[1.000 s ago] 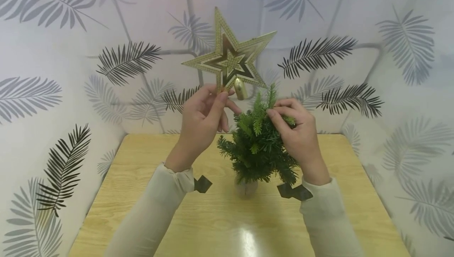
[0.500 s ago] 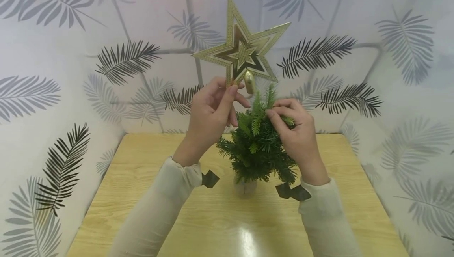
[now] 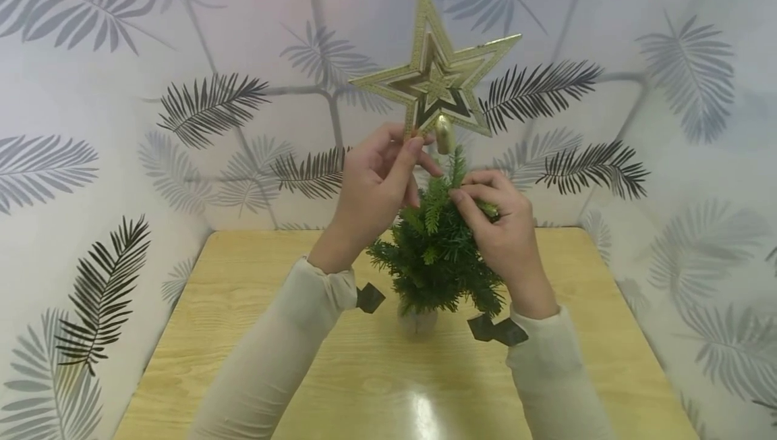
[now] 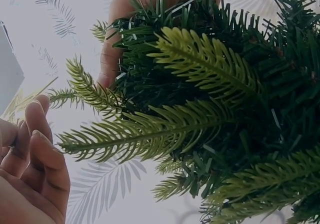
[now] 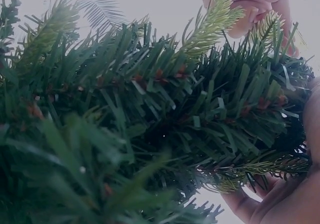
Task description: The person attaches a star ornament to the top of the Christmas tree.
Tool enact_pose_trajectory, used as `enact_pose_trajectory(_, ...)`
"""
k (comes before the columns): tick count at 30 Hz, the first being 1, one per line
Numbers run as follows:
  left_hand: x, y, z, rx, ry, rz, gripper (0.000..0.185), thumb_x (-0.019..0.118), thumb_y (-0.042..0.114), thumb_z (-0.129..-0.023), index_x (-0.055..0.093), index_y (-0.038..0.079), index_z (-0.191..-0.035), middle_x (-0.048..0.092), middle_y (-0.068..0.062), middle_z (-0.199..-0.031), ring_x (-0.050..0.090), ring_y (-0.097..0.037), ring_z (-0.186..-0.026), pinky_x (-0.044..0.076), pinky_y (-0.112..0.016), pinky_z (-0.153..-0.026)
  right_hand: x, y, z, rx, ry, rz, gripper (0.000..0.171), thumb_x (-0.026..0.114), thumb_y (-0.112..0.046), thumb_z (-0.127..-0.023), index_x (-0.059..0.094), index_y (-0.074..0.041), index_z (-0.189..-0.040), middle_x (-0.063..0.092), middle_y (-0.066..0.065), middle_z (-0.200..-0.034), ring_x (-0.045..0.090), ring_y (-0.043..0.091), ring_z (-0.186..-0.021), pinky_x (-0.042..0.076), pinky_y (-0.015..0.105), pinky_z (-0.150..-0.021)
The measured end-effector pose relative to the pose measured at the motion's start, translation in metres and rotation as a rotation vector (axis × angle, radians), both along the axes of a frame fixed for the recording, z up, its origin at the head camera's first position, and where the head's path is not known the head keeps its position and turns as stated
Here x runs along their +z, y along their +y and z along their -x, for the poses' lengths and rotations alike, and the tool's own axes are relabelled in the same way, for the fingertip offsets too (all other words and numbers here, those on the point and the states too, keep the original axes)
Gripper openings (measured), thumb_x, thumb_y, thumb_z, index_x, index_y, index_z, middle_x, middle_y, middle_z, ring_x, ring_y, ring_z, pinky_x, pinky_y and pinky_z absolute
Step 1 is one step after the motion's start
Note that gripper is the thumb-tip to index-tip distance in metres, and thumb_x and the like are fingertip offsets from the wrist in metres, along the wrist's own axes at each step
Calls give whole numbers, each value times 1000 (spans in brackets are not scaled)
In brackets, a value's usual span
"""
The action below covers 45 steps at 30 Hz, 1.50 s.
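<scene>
A gold star tree topper (image 3: 438, 84) is pinched by its lower left point between the thumb and fingers of my left hand (image 3: 378, 187). Its short gold socket (image 3: 445, 135) hangs just above the tip of a small artificial Christmas tree (image 3: 443, 251); whether the two touch, I cannot tell. On the tree's right side, near the top, my right hand (image 3: 500, 224) pinches a sprig with thumb and fingertips. Light green sprigs (image 4: 145, 134) fill the left wrist view, the left hand's curled fingers at its left edge. Dark needles hide much of the right hand in the right wrist view.
The tree's pale base (image 3: 417, 322) stands on a light wooden table (image 3: 364, 379). Behind it rises a pale wall covering (image 3: 243, 35) with a feather-like leaf print. A dark angular piece sticks out from each sleeve cuff (image 3: 328, 285).
My left hand has carried the star to the right and slightly up, from left of the tree to over its tip. The right hand keeps its hold near the top.
</scene>
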<state>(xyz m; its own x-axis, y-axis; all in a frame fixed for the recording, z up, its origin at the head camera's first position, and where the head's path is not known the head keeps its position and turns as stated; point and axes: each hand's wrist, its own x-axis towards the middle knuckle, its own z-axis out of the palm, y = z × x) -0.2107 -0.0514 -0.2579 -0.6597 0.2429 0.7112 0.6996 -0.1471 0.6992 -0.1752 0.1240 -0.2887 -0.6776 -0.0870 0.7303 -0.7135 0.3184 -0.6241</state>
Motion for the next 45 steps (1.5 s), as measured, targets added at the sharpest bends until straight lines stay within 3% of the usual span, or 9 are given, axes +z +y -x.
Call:
enact_pose_trajectory(20,4,6,3,-15,-14,9,21,49,12,-101,61,-3,-109,69,-9,-80,50,-23,-41,41,-42,-35,-2,1,0,4,-5,25,7,63,10,-87,69,9,-82,60,18,-93,54,26,-86,43,23,-79)
enact_pose_trajectory(31,24,11,-15,-1,10,-2,19,45,1,-100,58,-11,-108,66,-20,-78,48,-26,-41,43,-40,-38,-4,1,0,3,10,27,8,62,11,-87,69,9,-82,59,19,-93,52,26,-86,42,25,-78)
enact_pose_trajectory(34,22,12,-13,1,4,0,19,46,2,-100,58,-10,-108,66,-19,-78,48,-25,-41,42,-41,-37,-4,0,0,7,17,32,8,62,12,-86,69,9,-82,59,19,-92,52,27,-87,43,26,-79)
enact_pose_trajectory(41,6,14,4,-13,18,11,20,50,10,-100,62,-3,-108,67,-7,-76,50,-21,-41,40,-41,-35,-4,1,-1,10,15,32,8,63,13,-85,69,10,-81,58,20,-91,54,28,-88,44,27,-82)
enact_pose_trajectory(45,6,13,4,-20,6,18,20,50,11,-100,62,-3,-108,61,-7,-69,48,-22,-40,40,-41,-35,-4,1,-1,16,7,37,8,62,13,-86,69,10,-82,58,20,-93,54,28,-89,44,27,-83)
